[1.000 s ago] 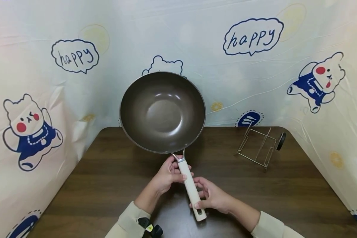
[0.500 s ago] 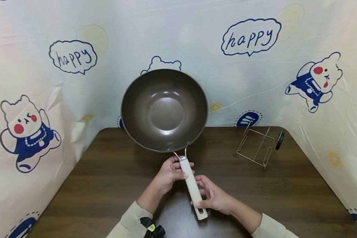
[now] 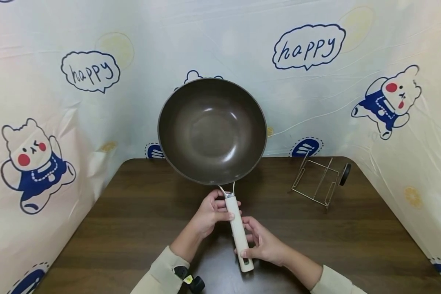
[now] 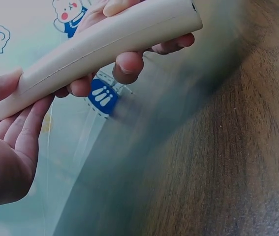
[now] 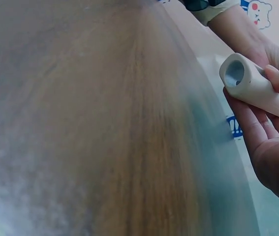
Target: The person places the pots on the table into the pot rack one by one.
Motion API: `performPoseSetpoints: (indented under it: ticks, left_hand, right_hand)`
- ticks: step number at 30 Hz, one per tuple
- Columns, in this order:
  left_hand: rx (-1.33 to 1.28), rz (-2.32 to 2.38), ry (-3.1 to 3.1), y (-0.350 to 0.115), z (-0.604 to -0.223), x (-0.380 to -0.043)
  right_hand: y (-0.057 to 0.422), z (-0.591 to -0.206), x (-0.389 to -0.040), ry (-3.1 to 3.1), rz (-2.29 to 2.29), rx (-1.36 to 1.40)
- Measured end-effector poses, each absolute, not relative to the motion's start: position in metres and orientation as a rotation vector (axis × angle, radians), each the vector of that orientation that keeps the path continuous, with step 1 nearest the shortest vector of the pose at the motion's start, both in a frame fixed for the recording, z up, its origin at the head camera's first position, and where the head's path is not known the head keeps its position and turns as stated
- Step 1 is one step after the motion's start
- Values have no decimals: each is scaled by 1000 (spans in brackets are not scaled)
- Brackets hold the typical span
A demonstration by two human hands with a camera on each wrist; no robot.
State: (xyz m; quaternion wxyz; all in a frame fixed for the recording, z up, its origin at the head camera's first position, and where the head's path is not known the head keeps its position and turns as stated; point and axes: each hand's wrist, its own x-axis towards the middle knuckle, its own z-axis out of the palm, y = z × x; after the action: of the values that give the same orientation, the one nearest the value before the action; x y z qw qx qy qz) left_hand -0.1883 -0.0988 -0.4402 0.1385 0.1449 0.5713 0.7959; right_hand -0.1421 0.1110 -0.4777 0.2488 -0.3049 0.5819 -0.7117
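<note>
A deep brown wok [image 3: 211,130] is held up over the table, its inside facing the head camera. Its cream handle [image 3: 238,232] slants down toward the person. My left hand [image 3: 209,214] grips the handle close to the metal fork by the bowl, thumb on top and fingers beneath. Near the handle's end my right hand [image 3: 262,243] holds it, the thumb beside the hanging hole. In the left wrist view both hands' fingers wrap under the handle [image 4: 100,49]. The right wrist view shows the hollow handle end [image 5: 235,73].
A wire rack [image 3: 317,183] with a black round part [image 3: 346,174] stands at the table's back right. The brown wooden table [image 3: 132,228] ends at a printed curtain [image 3: 228,45] behind and on both sides. A black strap device [image 3: 189,279] is on the left wrist.
The wok's bowl has shifted up and to the right, and the handle stands a little more upright. Both hands keep their hold on the handle. The rack stays put.
</note>
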Motion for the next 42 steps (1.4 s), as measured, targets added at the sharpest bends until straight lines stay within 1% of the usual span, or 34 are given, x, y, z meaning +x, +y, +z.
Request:
performPoseSetpoints:
  ticks: [8,14,22,25,27,32,35,37,42]
  left_hand:
    - [426,2208,1741,-89,-439,-192]
    - [523,2185,1673,-83,-439,-195]
    - [629,2194,1648,-73,-441,-194]
    - [649,2192,1717,-68,-443,-195]
    - [655,2174,1780,-65,-443,-196]
    - [654,2136,1917,-58,-435,-200]
    - [672,2140,1952,-55,-429,-204]
    - [678,2146,1962,-54,-427,-206]
    - [671,2154,1970,-52,-426,-209]
  right_hand:
    - [117,-484,-139,1682,-1934,-820]
    - [122,-488,-139,1689,-1990,-877]
    - [128,-491,-137,1760,-1993,-884]
    - [126,-490,-135,1861,-2004,-816]
    - [122,-489,-134,2057,-1959,-745]
    - [115,-484,-128,2607,-1691,-539]
    - [116,-483,-122,2787,-1586,-437]
    - [118,-481,-118,2818,-1594,-393]
    - [124,-476,-115,2740,-1700,-388]
